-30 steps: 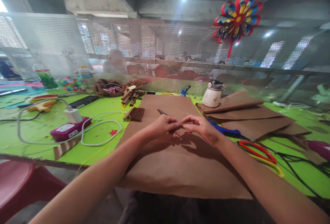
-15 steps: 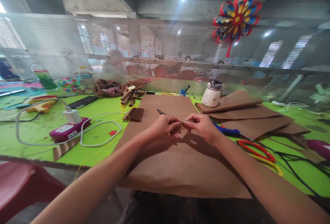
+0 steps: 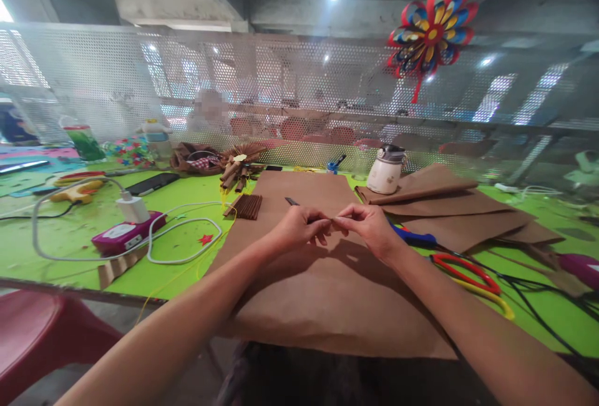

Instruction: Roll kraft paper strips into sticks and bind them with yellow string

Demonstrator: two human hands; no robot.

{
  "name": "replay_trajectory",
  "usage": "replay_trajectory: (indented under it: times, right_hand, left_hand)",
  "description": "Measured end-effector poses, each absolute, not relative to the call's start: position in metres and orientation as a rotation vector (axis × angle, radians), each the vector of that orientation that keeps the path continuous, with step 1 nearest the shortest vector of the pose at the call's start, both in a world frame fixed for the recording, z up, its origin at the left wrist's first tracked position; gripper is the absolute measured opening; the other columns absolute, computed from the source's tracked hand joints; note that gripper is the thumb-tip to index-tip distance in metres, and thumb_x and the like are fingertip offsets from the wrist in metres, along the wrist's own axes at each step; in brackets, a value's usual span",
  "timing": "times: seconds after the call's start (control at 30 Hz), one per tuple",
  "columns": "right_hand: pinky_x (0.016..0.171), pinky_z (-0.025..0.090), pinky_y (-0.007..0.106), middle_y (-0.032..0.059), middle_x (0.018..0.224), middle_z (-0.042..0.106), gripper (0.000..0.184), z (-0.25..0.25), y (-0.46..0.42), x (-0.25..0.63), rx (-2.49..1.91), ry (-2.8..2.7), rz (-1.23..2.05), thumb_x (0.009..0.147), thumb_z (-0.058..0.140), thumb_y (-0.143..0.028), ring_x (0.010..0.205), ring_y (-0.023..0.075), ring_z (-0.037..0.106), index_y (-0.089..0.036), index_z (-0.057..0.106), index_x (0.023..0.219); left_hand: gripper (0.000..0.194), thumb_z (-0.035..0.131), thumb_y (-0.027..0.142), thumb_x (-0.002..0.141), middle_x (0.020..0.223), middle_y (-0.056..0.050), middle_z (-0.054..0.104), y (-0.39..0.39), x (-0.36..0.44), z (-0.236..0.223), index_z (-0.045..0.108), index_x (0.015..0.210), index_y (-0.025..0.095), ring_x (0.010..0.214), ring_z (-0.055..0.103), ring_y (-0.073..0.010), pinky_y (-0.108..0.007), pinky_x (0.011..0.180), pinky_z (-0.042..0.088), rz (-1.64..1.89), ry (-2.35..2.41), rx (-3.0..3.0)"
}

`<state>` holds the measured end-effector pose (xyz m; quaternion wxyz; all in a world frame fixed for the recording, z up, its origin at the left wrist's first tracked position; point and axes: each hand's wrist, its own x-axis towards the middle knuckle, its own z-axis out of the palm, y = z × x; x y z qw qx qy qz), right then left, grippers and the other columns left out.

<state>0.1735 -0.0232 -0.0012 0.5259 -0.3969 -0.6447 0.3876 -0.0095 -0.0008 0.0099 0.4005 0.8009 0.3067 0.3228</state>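
Hands, two, left hand [image 3: 302,226] and right hand [image 3: 368,228] pinching one small brown piece [image 3: 334,219] between their fingertips, both forearms reaching forward and inward, wrists slightly bent, over one brown paper sheet [image 3: 327,306], one white bottle [image 3: 384,175] beyond right hand.

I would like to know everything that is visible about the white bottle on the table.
The white bottle has a rounded body with small brownish marks, too blurred to read, and a dark grey lid. Its material looks smooth and hard. It stands upright on the far side of the green table, beside the folded brown paper; whether its base touches the paper is unclear. Neither the left hand nor the right hand touches it.
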Motion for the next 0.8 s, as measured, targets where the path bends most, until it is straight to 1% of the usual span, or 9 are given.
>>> replay_trajectory:
  times: [0.13,0.27,0.5,0.67,0.8]
  right_hand:
    - [0.053,0.036,0.024,-0.0028,0.050,0.056,0.016,0.000,-0.021,0.178,-0.950,-1.522,0.911,0.067,0.073,-0.029,0.050,0.0088,0.047,-0.014,0.067,0.065]
    - [0.052,0.038,0.024,-0.0018,0.050,0.057,0.019,0.000,-0.016,0.183,-0.939,-1.516,0.953,0.068,0.072,-0.031,0.048,0.0087,0.048,-0.014,0.067,0.064]
    - [0.046,0.044,0.025,-0.0002,0.050,0.059,0.027,-0.003,-0.012,0.185,-0.968,-1.464,1.098,0.064,0.073,-0.038,0.043,0.0101,0.052,-0.012,0.068,0.069]
    - [0.041,0.044,0.023,0.0000,0.051,0.061,0.028,-0.002,-0.013,0.185,-0.976,-1.390,1.161,0.061,0.076,-0.037,0.040,0.0083,0.052,-0.012,0.066,0.065]
    - [0.041,0.044,0.021,0.0008,0.052,0.062,0.030,-0.001,-0.013,0.186,-0.952,-1.328,1.207,0.060,0.077,-0.038,0.041,0.0083,0.053,-0.012,0.064,0.064]
  left_hand:
    - [0.024,0.052,0.029,0.083,0.063,-0.005,0.066,0.002,-0.013,0.011,0.061,0.072,0.010,0.051,0.062,-0.0108,-0.018,0.045,0.046,0.778,0.810,2.013]
    - [0.025,0.051,0.029,0.084,0.065,-0.005,0.066,0.003,-0.017,0.015,0.060,0.072,0.010,0.049,0.061,-0.0094,-0.017,0.045,0.044,0.752,0.834,2.019]
    - [0.024,0.049,0.028,0.085,0.058,0.000,0.062,0.004,-0.021,0.019,0.058,0.071,0.012,0.042,0.056,-0.0073,-0.017,0.043,0.040,0.662,0.833,2.005]
    - [0.026,0.049,0.031,0.085,0.054,0.002,0.060,0.006,-0.023,0.019,0.057,0.069,0.013,0.038,0.053,-0.0067,-0.017,0.039,0.036,0.618,0.852,1.998]
    - [0.024,0.053,0.033,0.084,0.054,0.001,0.062,0.011,-0.025,0.018,0.057,0.071,0.013,0.037,0.053,-0.0073,-0.017,0.038,0.035,0.681,0.891,1.906]
